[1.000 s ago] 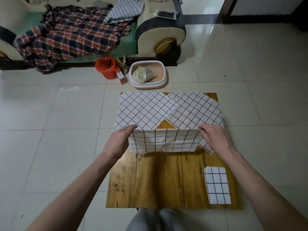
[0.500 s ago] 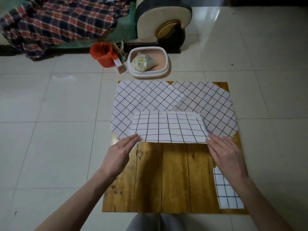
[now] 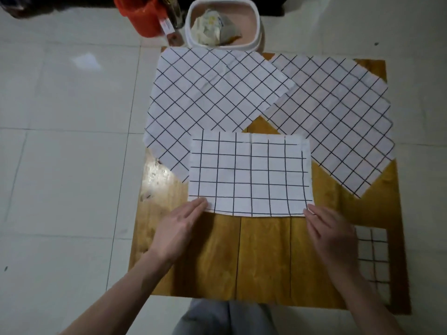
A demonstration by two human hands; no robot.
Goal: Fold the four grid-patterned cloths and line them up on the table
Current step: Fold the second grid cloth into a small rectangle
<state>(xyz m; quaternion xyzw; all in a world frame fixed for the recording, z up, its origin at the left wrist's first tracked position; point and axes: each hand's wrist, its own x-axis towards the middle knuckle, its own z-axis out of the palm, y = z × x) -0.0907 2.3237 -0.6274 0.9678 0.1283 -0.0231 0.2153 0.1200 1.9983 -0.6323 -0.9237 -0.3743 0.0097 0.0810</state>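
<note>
A half-folded grid cloth (image 3: pixel 250 174) lies flat in the middle of the wooden table (image 3: pixel 217 257). My left hand (image 3: pixel 177 229) rests on the wood with straight fingers touching the cloth's near left corner. My right hand (image 3: pixel 331 234) lies flat with its fingertips at the near right corner. Two unfolded grid cloths lie at the back: one at the left (image 3: pixel 208 93), one at the right (image 3: pixel 338 117), both turned diagonally. A small folded grid cloth (image 3: pixel 372 257) sits at the near right, partly hidden by my right wrist.
Beyond the table's far edge stand an orange bucket (image 3: pixel 142 15) and a white basin (image 3: pixel 246 37) holding crumpled material. Pale tiled floor surrounds the table. My knees (image 3: pixel 225 317) are at the near edge.
The cloth that my hands held up a second ago now lies folded flat on the table. Both hands have come down to its near corners. The camera has tilted down and closer.
</note>
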